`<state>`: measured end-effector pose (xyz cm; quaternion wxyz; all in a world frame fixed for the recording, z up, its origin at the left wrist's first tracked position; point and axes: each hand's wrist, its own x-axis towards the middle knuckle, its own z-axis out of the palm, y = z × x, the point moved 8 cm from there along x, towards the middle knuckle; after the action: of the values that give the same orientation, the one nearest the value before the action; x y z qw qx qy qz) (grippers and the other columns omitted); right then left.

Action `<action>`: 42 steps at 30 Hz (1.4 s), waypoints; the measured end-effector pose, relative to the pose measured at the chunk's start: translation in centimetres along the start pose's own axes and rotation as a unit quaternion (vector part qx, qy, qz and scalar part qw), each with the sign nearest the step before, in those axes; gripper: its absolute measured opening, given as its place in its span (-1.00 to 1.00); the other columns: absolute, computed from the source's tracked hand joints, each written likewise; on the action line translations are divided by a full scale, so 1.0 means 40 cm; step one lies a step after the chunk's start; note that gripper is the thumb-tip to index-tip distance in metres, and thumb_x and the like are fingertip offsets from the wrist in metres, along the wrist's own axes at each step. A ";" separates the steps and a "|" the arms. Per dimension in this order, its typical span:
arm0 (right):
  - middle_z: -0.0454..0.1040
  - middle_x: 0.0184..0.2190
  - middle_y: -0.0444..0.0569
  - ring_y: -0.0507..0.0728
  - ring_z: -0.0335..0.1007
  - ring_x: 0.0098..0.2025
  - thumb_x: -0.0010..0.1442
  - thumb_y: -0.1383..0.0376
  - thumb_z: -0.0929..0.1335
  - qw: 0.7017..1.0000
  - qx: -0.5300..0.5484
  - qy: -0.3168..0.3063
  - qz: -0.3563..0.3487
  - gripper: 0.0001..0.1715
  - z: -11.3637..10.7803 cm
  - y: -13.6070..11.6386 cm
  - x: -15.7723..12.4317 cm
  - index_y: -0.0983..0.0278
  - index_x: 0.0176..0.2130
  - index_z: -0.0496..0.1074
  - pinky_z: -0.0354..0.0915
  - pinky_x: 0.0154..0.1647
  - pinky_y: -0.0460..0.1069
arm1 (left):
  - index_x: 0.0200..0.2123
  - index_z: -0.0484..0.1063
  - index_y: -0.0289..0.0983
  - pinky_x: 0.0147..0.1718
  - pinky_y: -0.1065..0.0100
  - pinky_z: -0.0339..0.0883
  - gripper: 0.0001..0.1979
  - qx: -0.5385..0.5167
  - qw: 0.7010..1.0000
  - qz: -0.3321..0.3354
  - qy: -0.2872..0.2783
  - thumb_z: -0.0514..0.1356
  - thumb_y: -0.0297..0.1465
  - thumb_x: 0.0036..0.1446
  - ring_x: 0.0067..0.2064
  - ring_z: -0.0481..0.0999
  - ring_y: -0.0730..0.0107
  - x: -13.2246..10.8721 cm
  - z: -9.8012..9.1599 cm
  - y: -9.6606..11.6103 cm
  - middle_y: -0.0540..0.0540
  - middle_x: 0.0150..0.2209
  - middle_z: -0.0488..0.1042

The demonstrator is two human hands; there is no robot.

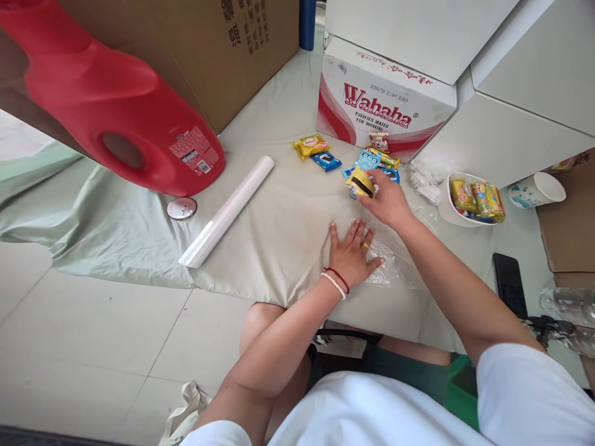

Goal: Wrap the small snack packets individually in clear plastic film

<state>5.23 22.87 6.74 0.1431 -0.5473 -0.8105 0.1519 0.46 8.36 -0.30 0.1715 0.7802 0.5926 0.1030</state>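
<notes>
My right hand (pixel 385 198) is closed on a yellow snack packet (pixel 361 182) with a dark band, just in front of a small pile of wrapped snacks. Blue packets (pixel 369 161) and a small red-and-white packet (pixel 379 142) lie in that pile, against the water carton. My left hand (pixel 351 254) lies flat on the cloth with its fingers spread, its thumb side over a crinkled clear plastic sheet (pixel 383 266). To the left of the pile are a yellow packet (pixel 310 146) and a blue packet (pixel 326 161).
A Wahaha carton (pixel 385 99) stands behind the snacks. On the right are a white tub (pixel 449 207) of snacks, a paper cup (pixel 537 191) and a black phone (pixel 510 285). On the left lie a white roll (pixel 227 214) and a round tin (pixel 181 208), near a red jug (pixel 139 105).
</notes>
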 end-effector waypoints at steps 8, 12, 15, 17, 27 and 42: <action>0.61 -0.11 0.05 0.24 0.50 -0.28 0.06 0.07 0.48 0.989 0.017 0.004 0.146 -0.31 -0.115 0.317 -0.238 0.20 0.16 0.49 0.41 -0.17 0.14 | 0.53 0.09 -0.17 0.42 -0.53 -0.40 -0.24 0.023 1.000 0.002 0.012 -0.10 0.08 0.43 0.60 -0.18 -0.06 -0.002 0.003 0.000 -0.21 0.59 -0.10; 0.59 -0.13 0.10 0.34 0.51 -0.13 0.05 0.05 0.50 0.992 -0.028 0.005 0.121 -0.31 -0.112 0.368 -0.184 0.21 0.14 0.53 0.43 -0.05 0.20 | 0.52 0.10 -0.15 0.42 -0.52 -0.41 -0.25 0.028 1.000 0.000 0.009 -0.09 0.07 0.43 0.61 -0.20 -0.07 0.001 0.008 -0.001 -0.21 0.59 -0.10; 0.48 0.14 0.24 0.42 0.49 0.04 0.07 0.06 0.51 0.996 -0.052 0.010 0.065 -0.25 -0.096 0.322 -0.079 0.26 0.20 0.50 0.41 0.11 0.27 | 0.52 0.11 -0.15 0.43 -0.52 -0.41 -0.26 0.029 0.999 0.002 0.014 -0.08 0.07 0.43 0.60 -0.18 -0.04 0.000 0.005 0.002 -0.22 0.58 -0.09; 0.37 0.25 0.27 0.46 0.44 0.14 0.16 0.06 0.48 0.998 -0.058 0.015 0.008 -0.28 -0.077 0.241 0.011 0.30 0.23 0.47 0.37 0.20 0.31 | 0.52 0.10 -0.18 0.42 -0.52 -0.40 -0.26 0.028 0.999 0.003 0.016 -0.08 0.07 0.44 0.60 -0.16 -0.03 -0.002 0.003 0.004 -0.23 0.58 -0.10; 0.29 0.36 0.27 0.51 0.08 0.41 0.42 0.18 0.31 0.977 -0.089 -0.066 -0.183 -0.41 0.210 -0.221 0.407 0.40 0.32 0.31 0.13 0.37 0.45 | 0.51 0.13 -0.15 0.44 -0.52 -0.37 -0.28 0.001 1.000 0.003 -0.006 -0.03 0.05 0.43 0.60 -0.15 -0.06 -0.001 -0.004 0.002 -0.19 0.59 -0.09; 0.59 -0.11 -0.01 0.22 0.56 -0.19 0.25 -0.21 0.42 0.935 0.347 0.052 0.062 -0.30 -0.141 0.215 -0.054 0.04 0.23 0.45 0.49 -0.30 0.10 | 0.52 0.09 -0.18 0.44 -0.50 -0.34 -0.13 -0.019 1.000 -0.006 0.016 0.15 0.12 0.31 0.57 -0.05 -0.10 0.004 -0.016 -0.005 -0.25 0.58 -0.08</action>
<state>15.53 24.40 8.30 0.3565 -0.5197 -0.6637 0.4029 0.10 8.67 0.20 0.1778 0.7717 0.5975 0.1259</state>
